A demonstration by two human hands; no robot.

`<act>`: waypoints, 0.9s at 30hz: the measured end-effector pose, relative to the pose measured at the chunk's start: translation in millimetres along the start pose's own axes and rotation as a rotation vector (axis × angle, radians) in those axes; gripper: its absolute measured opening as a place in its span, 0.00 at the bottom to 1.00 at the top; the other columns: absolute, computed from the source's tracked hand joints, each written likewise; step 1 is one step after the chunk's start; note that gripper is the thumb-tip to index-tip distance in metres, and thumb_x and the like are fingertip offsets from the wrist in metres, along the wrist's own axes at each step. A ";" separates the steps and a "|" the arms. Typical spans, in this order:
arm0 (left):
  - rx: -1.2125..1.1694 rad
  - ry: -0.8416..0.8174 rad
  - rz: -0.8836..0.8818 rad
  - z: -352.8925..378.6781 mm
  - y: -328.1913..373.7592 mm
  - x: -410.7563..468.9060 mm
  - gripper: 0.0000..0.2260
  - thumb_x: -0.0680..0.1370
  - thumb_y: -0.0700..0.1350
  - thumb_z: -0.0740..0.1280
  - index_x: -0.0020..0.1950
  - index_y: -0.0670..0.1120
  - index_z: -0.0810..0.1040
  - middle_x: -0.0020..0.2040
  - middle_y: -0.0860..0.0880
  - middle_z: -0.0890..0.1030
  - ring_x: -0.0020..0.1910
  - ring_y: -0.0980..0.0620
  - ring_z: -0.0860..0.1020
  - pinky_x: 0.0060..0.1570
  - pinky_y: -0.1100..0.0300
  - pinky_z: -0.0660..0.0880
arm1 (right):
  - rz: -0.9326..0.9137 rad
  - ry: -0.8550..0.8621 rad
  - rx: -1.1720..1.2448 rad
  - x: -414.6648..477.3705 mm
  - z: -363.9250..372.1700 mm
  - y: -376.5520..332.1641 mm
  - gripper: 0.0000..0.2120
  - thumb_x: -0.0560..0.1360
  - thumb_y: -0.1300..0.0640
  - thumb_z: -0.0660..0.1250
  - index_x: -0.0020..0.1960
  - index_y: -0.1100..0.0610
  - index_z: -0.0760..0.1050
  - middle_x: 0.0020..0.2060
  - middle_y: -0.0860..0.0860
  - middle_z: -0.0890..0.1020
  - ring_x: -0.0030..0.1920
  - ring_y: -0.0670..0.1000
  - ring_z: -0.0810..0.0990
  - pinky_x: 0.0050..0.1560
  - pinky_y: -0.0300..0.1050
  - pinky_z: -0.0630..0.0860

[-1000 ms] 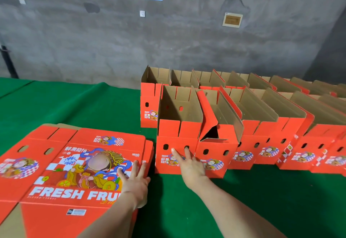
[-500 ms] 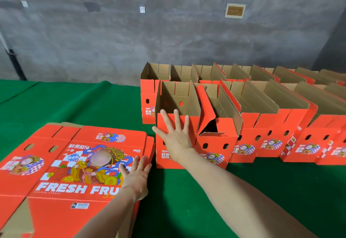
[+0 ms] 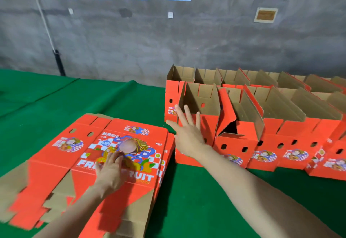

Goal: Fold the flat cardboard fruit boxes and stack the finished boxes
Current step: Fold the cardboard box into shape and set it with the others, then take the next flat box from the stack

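A pile of flat red fruit boxes [image 3: 131, 136] printed "FRESH FRUIT" lies on the green table at the left. My left hand [image 3: 110, 170] rests flat on the top sheet, fingers straight. To the right stand two rows of folded red boxes with brown insides. The nearest folded box [image 3: 201, 102] is at the left end of the front row. My right hand [image 3: 187, 132] is spread open with straight fingers in front of that box's front face; whether it touches is unclear.
Folded boxes [image 3: 280, 125] run off to the right edge, open tops up. The table is covered with green cloth [image 3: 196, 200]. A grey concrete wall [image 3: 187, 41] with posters rises behind the table.
My left hand slid further onto the flat pile, toward its middle. My right hand rose from the low front of the nearest folded box to its upper front.
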State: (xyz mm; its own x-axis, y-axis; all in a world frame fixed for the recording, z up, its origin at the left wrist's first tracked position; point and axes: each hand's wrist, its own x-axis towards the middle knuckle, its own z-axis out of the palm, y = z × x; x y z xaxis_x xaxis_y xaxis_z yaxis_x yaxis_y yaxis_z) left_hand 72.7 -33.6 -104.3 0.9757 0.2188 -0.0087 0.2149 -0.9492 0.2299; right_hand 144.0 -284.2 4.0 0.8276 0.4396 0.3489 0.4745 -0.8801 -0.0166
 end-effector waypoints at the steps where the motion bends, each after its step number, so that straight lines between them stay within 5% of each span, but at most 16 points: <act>1: 0.011 0.000 -0.023 -5.3 -10.7 -4.1 0.27 0.78 0.58 0.60 0.75 0.51 0.61 0.78 0.52 0.52 0.77 0.51 0.49 0.71 0.39 0.50 | -0.043 0.026 0.044 -9.6 2.5 -7.6 0.30 0.74 0.61 0.64 0.74 0.45 0.63 0.78 0.52 0.39 0.76 0.55 0.34 0.70 0.59 0.28; 4: 0.053 -0.006 -0.048 -16.6 -32.2 -16.9 0.29 0.78 0.59 0.60 0.76 0.50 0.59 0.79 0.52 0.51 0.78 0.51 0.48 0.72 0.42 0.49 | -0.065 -0.043 0.192 -39.0 11.3 -23.1 0.25 0.77 0.61 0.61 0.72 0.50 0.65 0.78 0.54 0.46 0.78 0.53 0.40 0.71 0.49 0.29; 11: 0.125 -0.258 0.194 -15.2 -42.5 -54.0 0.31 0.77 0.62 0.59 0.76 0.64 0.49 0.78 0.56 0.44 0.77 0.53 0.41 0.71 0.37 0.44 | 0.023 -0.335 0.271 -89.8 34.0 -34.4 0.22 0.78 0.59 0.61 0.72 0.55 0.66 0.71 0.54 0.65 0.72 0.55 0.61 0.73 0.47 0.55; 14: 0.124 -0.289 0.209 -19.6 -41.8 -65.0 0.31 0.76 0.62 0.62 0.76 0.64 0.53 0.78 0.57 0.46 0.77 0.53 0.43 0.71 0.36 0.44 | 0.030 -0.460 0.279 -109.6 48.3 -42.1 0.28 0.77 0.61 0.63 0.75 0.52 0.59 0.73 0.54 0.63 0.72 0.57 0.62 0.71 0.50 0.62; 18: 0.102 -0.290 0.211 -27.6 -37.0 -77.1 0.28 0.73 0.59 0.67 0.71 0.64 0.63 0.75 0.57 0.57 0.75 0.51 0.53 0.70 0.35 0.53 | 0.018 -0.562 0.287 -129.7 62.3 -54.8 0.43 0.75 0.66 0.65 0.77 0.43 0.44 0.78 0.49 0.42 0.76 0.57 0.56 0.62 0.51 0.73; 20: 0.116 -0.284 0.193 -30.0 -33.9 -81.5 0.29 0.74 0.59 0.67 0.72 0.62 0.61 0.75 0.55 0.59 0.74 0.49 0.55 0.69 0.35 0.57 | -0.017 -0.566 0.256 -134.3 65.8 -60.8 0.47 0.73 0.69 0.65 0.77 0.40 0.39 0.77 0.48 0.35 0.78 0.56 0.47 0.64 0.51 0.72; 23: 0.179 -0.280 0.158 -28.8 -31.4 -88.9 0.33 0.76 0.59 0.65 0.77 0.59 0.53 0.76 0.54 0.55 0.76 0.44 0.51 0.67 0.36 0.59 | -0.098 -0.570 0.186 -137.4 71.2 -70.4 0.50 0.73 0.70 0.65 0.76 0.39 0.37 0.76 0.50 0.32 0.76 0.55 0.34 0.75 0.55 0.53; 27: 0.118 -0.228 0.190 -28.6 -39.7 -104.2 0.27 0.77 0.57 0.63 0.75 0.59 0.61 0.74 0.56 0.60 0.74 0.48 0.57 0.70 0.42 0.60 | -0.226 -0.604 0.090 -141.4 79.4 -88.2 0.42 0.77 0.62 0.64 0.78 0.45 0.39 0.77 0.56 0.37 0.76 0.57 0.34 0.75 0.57 0.43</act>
State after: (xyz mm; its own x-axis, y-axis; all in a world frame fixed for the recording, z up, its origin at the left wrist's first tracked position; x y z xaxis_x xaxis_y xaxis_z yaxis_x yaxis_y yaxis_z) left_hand -38.7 -12.3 -84.7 0.9802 -0.0087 -0.1977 0.0181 -0.9909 0.1337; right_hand 8.9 -254.5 -118.4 0.7148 0.6587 -0.2347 0.6583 -0.7471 -0.0919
